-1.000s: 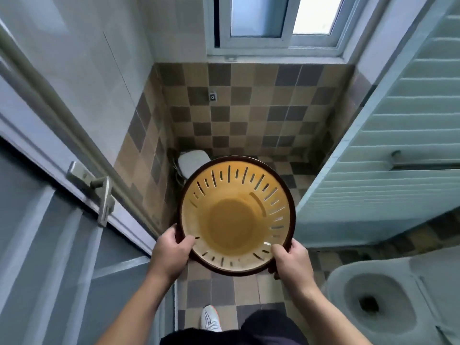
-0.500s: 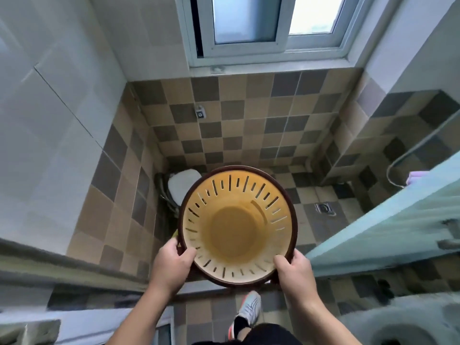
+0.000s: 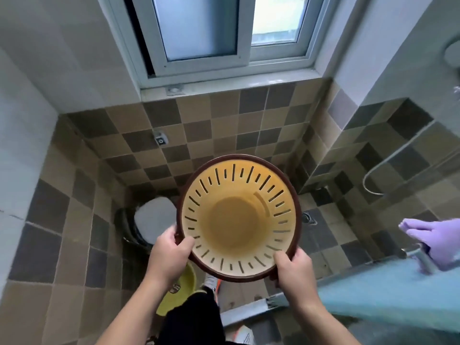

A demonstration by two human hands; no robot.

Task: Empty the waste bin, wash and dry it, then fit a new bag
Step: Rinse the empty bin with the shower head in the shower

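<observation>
yellow waste bin [image 3: 239, 220] in both hands' rim grip.

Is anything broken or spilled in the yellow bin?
Nothing stands out. The waste bin is empty and looks whole; the dark lines are slots in its wall. The left hand and right hand grip its brown rim.

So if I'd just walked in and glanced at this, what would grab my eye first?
Most likely the round yellow waste bin with its dark rim and slotted wall, held mid-picture by the left hand and right hand, which grip its near rim; it looks empty. Next, the brown checkered tile wall behind it under a window, and the purple cloth at the right edge.
</observation>
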